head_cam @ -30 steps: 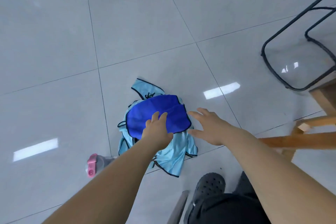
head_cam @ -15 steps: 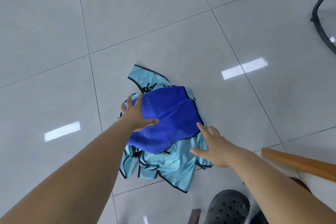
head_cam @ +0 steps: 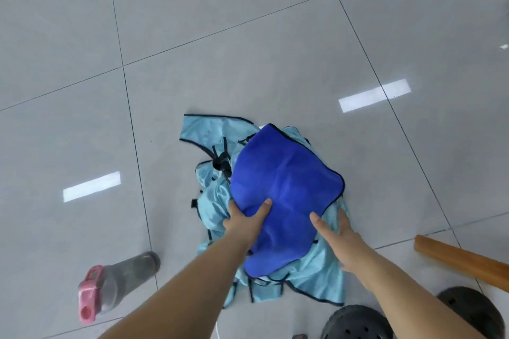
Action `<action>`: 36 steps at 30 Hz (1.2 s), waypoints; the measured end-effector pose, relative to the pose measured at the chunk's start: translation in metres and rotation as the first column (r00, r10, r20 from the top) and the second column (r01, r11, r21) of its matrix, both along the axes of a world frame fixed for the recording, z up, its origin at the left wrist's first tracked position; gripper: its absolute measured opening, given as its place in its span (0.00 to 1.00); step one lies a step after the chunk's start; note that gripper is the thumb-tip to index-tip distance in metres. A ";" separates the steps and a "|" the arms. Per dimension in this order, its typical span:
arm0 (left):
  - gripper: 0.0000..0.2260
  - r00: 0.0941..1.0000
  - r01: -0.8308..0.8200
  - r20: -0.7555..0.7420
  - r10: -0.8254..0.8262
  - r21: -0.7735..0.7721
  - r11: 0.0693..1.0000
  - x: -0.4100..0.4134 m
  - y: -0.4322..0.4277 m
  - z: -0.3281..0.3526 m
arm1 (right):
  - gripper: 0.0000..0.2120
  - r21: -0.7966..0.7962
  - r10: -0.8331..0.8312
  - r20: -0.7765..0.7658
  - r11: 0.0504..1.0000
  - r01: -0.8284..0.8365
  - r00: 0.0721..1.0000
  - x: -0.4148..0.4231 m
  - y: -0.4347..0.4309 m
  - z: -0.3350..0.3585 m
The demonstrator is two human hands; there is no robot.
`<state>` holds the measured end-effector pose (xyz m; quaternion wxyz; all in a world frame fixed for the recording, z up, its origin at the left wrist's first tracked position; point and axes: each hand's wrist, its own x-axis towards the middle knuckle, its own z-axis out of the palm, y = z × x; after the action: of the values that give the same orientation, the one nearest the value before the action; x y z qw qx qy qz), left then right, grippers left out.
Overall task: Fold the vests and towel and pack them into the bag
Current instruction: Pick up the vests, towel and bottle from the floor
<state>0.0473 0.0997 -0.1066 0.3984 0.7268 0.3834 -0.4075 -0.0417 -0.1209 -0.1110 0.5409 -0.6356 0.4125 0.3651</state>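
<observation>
Nearest the camera, two black perforated clogs sit at the bottom edge. A grey water bottle with a pink lid lies on its side at the near left, and a wooden furniture leg juts in from the near right. Just beyond, the left hand grips the near-left edge of the blue towel, thumb on top and fingers tucked beneath. The right hand straddles the towel's near-right edge, its thumb on the blue cloth and its fingers lying fairly straight on the fabric beside it. Whether it has a pinch on the towel cannot be told. The towel lies draped over a crumpled heap of light blue vests trimmed in black, all on the grey tiled floor. No bag is in view. The step in hand looks like lifting the towel off the heap to fold it. It would go best if both hands took only the towel's hem, well apart, and raised it straight up, since the black ties at the heap's far left could snag. The open tiles farther out would suit laying it flat and squaring the corners.
</observation>
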 end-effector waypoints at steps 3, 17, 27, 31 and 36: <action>0.58 0.995 -0.031 -0.100 0.023 -0.073 0.997 -0.018 -0.019 0.004 | 0.65 -0.079 -0.131 0.131 0.987 0.142 0.983 0.008 -0.009 -0.004; 0.62 0.912 0.366 0.164 -0.376 0.093 0.926 0.113 0.059 -0.037 | 0.74 -0.107 -0.143 0.123 0.982 0.157 0.982 -0.004 -0.026 -0.020; 0.46 0.711 0.624 0.069 -0.700 0.399 0.672 0.110 0.056 -0.055 | 0.65 -0.265 -0.027 0.268 0.959 0.100 0.963 -0.034 -0.027 -0.018; 0.37 0.628 0.637 0.196 -0.753 0.426 0.642 0.070 0.042 -0.058 | 0.64 -0.091 -0.151 0.245 0.980 0.177 0.958 -0.031 -0.020 -0.026; 0.22 0.957 0.190 0.237 -0.165 -0.085 0.978 0.024 0.013 -0.038 | 0.44 0.112 -0.323 0.264 0.946 0.303 0.909 -0.022 -0.010 -0.017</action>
<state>0.0717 0.1130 -0.1442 0.4397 0.7780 0.2460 -0.3753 -0.0636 -0.1309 -0.1277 0.6665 -0.5873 0.4161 0.1944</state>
